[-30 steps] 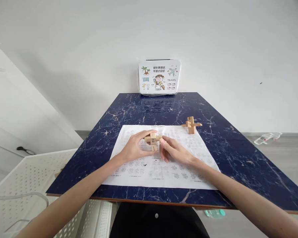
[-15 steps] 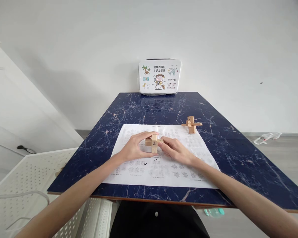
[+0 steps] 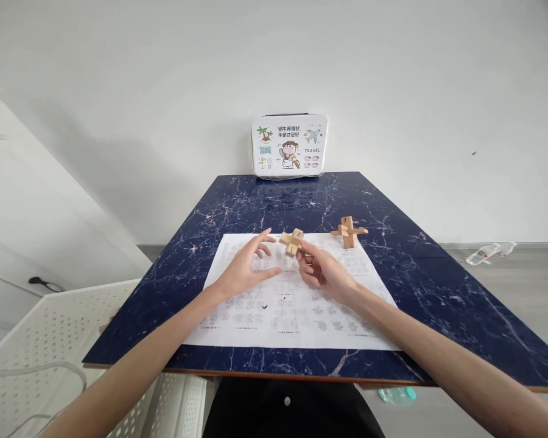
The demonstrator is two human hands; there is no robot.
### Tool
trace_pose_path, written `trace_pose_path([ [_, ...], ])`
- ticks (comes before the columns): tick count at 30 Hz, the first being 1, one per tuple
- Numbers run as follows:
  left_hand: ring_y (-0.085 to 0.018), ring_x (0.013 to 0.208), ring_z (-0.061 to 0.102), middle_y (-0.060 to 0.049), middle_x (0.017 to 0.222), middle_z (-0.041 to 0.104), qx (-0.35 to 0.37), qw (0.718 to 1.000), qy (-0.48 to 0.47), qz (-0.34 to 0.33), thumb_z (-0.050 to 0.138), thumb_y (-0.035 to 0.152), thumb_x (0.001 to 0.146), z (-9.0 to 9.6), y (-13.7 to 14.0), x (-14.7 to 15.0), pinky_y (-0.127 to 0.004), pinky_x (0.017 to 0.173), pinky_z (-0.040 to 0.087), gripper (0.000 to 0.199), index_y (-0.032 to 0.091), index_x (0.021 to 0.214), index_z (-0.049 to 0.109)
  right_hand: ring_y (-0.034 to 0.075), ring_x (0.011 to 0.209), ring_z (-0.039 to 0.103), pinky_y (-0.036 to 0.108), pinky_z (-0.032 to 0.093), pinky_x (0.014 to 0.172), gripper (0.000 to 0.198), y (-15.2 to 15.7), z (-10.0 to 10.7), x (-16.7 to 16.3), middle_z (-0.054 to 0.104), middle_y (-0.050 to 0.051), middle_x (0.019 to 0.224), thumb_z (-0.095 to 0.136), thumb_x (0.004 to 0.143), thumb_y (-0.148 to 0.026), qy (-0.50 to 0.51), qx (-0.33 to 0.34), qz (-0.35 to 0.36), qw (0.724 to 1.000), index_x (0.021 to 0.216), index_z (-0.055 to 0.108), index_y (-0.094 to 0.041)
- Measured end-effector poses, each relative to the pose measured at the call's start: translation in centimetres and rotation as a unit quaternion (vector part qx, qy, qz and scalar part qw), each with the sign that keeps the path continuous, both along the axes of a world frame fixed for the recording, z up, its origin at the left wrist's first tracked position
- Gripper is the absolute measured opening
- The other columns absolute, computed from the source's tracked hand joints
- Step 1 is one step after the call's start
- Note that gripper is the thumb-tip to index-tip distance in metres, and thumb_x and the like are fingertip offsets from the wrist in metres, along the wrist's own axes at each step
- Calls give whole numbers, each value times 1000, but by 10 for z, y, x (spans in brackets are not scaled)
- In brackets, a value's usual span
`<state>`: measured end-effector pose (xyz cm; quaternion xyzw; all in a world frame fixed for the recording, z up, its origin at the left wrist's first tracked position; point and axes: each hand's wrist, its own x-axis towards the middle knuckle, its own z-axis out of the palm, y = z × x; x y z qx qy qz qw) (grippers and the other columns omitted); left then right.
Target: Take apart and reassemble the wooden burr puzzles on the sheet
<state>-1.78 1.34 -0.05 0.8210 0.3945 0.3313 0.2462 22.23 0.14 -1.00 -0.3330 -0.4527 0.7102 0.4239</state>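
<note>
A small wooden burr puzzle (image 3: 293, 243), made of crossed blocks with a handwritten 2 on one face, is held tilted above the printed sheet. My right hand (image 3: 324, 267) grips its right side between thumb and fingers. To the left of the puzzle, my left hand (image 3: 249, 264) is apart from it, fingers spread and nothing in them. Under both hands lies the white instruction sheet (image 3: 256, 334), printed with rows of small diagrams. At the sheet's upper right corner stands another group of crossed wooden blocks (image 3: 348, 234), with a number written on its upright piece.
The blue marbled table (image 3: 274, 207) reaches back to the wall. A white cartoon-printed case (image 3: 290, 146) leans there. A white perforated rack (image 3: 114, 340) stands at the left. Plastic bottles lie on the floor, one clear (image 3: 484, 253) and one with a teal cap (image 3: 399, 395).
My left hand has let go of the puzzle and opened. My right hand has lifted the puzzle slightly away and turned it to a tilt. The view has shifted a little.
</note>
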Motion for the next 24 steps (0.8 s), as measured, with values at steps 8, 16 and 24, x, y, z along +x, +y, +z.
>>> trace_pose_path([
  [8,-20,99,66,-9,129,63,62,996,54,19,64,40,101,-7,10,-5,-41,92,57,41,26,138,54,6,46,28,17,18,34,37,16,1,15,42,-8,66,82,87,-46,109,-73,-22,991,99,56,-23],
  [16,-13,55,58,3,67,63,114,974,189,-60,52,32,105,-4,5,-13,-26,60,46,21,23,112,70,10,47,43,25,33,47,36,-8,-2,-4,54,-6,58,71,94,-57,-149,154,60,975,94,63,-21],
  [24,-12,50,55,5,61,59,144,962,222,-65,50,30,105,-8,8,-18,-24,55,40,22,24,113,70,12,47,45,28,35,49,35,-9,-3,-6,55,-4,58,59,100,-56,-241,225,36,943,91,62,-22],
])
